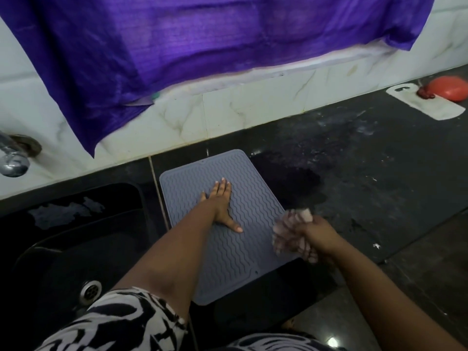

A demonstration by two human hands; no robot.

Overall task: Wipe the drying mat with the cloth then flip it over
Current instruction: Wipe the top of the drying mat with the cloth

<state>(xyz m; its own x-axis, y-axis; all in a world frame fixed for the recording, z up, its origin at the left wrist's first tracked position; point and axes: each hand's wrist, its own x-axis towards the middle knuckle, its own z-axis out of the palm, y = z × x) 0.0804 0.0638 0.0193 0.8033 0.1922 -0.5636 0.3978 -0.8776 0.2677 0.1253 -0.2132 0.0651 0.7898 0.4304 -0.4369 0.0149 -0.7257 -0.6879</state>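
Observation:
A grey drying mat (228, 252) with a wavy ribbed top lies flat on the black counter, right of the sink. My left hand (221, 202) rests palm down on the mat's upper middle, fingers spread and flat. At the mat's right edge my right hand (307, 235) is closed on a pale, bunched cloth (288, 228). The cloth and the fingers are blurred by motion. The mat's near corner hangs slightly past the counter's front edge.
A black sink (76, 249) with a steel drain (90, 292) lies at the left, a tap (14, 158) above it. A wet patch darkens the counter (367, 173) right of the mat. A white cutting board (428, 103) with a red object (448, 88) sits far right. Purple fabric (202, 34) hangs above.

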